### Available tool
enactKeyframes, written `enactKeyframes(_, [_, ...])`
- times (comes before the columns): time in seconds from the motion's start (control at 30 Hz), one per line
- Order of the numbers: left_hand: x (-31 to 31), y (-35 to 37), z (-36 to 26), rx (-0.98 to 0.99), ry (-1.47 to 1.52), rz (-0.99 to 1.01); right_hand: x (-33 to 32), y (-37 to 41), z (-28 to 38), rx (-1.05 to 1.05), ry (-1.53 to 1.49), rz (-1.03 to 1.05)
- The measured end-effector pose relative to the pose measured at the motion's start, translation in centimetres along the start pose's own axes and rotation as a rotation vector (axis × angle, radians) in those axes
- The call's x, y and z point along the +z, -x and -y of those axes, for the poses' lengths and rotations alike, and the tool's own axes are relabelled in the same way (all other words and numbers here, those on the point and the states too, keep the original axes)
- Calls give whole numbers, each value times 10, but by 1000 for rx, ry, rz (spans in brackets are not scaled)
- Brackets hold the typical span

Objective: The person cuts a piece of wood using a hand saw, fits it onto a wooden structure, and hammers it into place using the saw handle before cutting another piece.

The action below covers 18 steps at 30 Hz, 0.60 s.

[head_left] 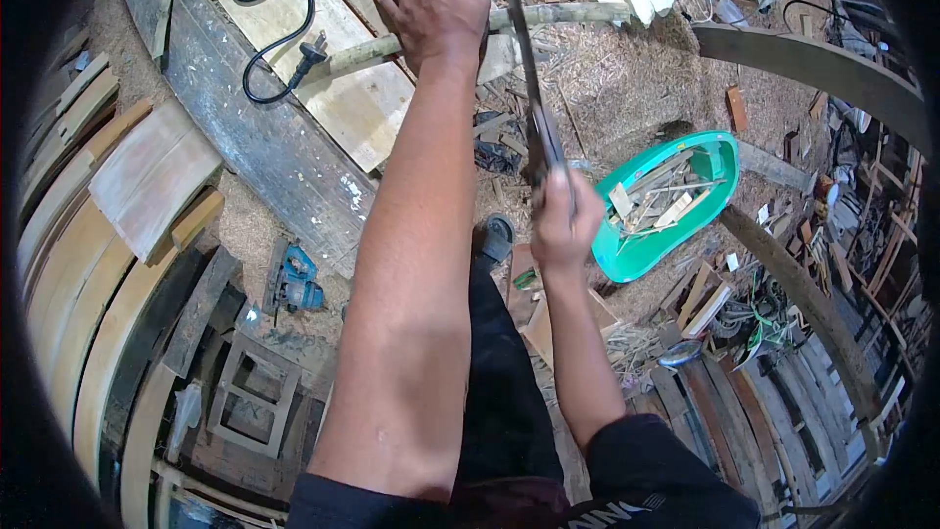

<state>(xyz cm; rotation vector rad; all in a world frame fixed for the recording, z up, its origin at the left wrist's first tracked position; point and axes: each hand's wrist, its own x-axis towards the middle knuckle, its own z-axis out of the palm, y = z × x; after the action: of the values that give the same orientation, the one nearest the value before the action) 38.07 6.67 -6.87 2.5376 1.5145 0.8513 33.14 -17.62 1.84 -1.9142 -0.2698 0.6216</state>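
Note:
My left hand (436, 10) presses down on a long narrow stick (578, 14), which lies across pale boards (343, 103); its fingers are spread over the wood. In my right hand (568, 220) is the handle of a handsaw (529, 69), closed in my fingers. The dark blade points up and away from me, crossing the stick to the right of my left hand. Whether the teeth touch the wood cannot be told.
A black cable with a plug (311, 57) lies on the boards. A green tub (627, 260) holding wood scraps stands at the right. The blue power tool (299, 279) rests on the floor at left, near stacked planks (157, 176). Sawdust and offcuts cover the ground.

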Motion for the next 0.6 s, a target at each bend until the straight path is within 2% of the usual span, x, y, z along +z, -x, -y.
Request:
enactKeyframes(0.1, [-1, 4, 1, 5, 5, 3, 20, -31, 9, -5, 13, -8])
enactKeyframes(0.17, [1, 3, 1, 1, 0, 10, 15, -11, 10, -38, 4, -31])
enactKeyframes(0.27, [7, 3, 6, 17, -23, 8, -13, 48, 0, 24, 41, -50])
enactKeyframes(0.37, [3, 9, 3, -18, 16, 46, -11, 27, -5, 54, -91, -63])
enactKeyframes(0.4, [1, 3, 2, -23, 30, 35, -6, 6, -1, 14, -7, -43])
enactKeyframes(0.47, [-5, 0, 0, -70, -86, 89, 13, -34, 3, 45, -91, -19])
enactKeyframes(0.6, [-5, 2, 4, -73, -71, 94, -3, -12, 9, 52, -23, -14])
